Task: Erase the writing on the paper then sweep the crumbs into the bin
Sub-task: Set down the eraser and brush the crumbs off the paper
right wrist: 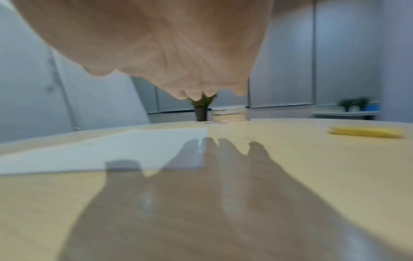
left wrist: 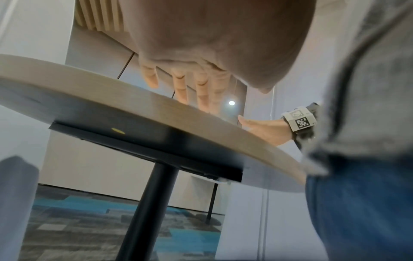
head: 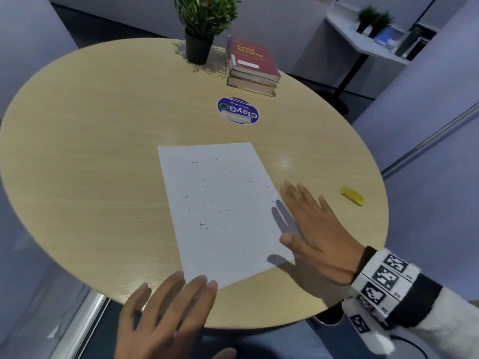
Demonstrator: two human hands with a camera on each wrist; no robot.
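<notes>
The paper (head: 220, 211) looks erased, only crumbs (head: 207, 193) scattered over it; sweeping remains, and no bin is visible. The right hand (head: 316, 229) hovers flat, fingers spread, at its right edge, eraser (head: 352, 195) lying beyond. The left hand (head: 166, 314), empty and flat, reaches its near corner.

left hand (head: 166, 314) wrist cut off at 6 o'clock edge. paper (right wrist: 107, 150) blurred in right wrist view; crumbs (head: 207, 193) too small there.
</notes>
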